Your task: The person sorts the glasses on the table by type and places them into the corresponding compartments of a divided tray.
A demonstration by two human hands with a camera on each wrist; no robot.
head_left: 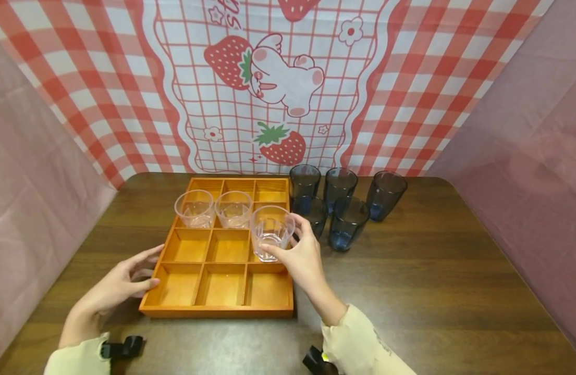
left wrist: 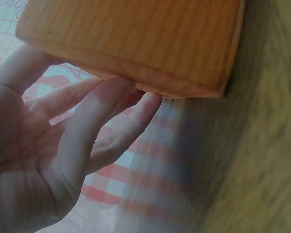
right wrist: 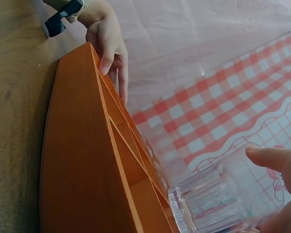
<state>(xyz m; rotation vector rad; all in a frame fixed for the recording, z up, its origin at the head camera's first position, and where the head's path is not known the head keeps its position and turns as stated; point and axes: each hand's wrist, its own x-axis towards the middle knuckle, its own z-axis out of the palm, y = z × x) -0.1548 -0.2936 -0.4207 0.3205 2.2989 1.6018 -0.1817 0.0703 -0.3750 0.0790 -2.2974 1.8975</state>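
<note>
My right hand (head_left: 304, 255) grips a clear glass (head_left: 271, 234) by its side, thumb in front. The glass is upright over the right column of a wooden compartment tray (head_left: 217, 313); in the right wrist view its base (right wrist: 182, 211) is close to the dividers, and I cannot tell whether it touches. Two more clear glasses, one at left (head_left: 194, 209) and one in the middle (head_left: 233, 210), stand in the tray's second row from the back. At the tray's left side, my left hand (head_left: 123, 278) rests its fingertips against the wall, fingers extended; the left wrist view shows this contact.
Several dark blue-grey glasses (head_left: 348, 224) stand upright just right of the tray, near the right hand. The brown wooden table (head_left: 433, 291) meets a red-checked strawberry cloth (head_left: 288, 78) at the back. Pink cloth hangs on both sides.
</note>
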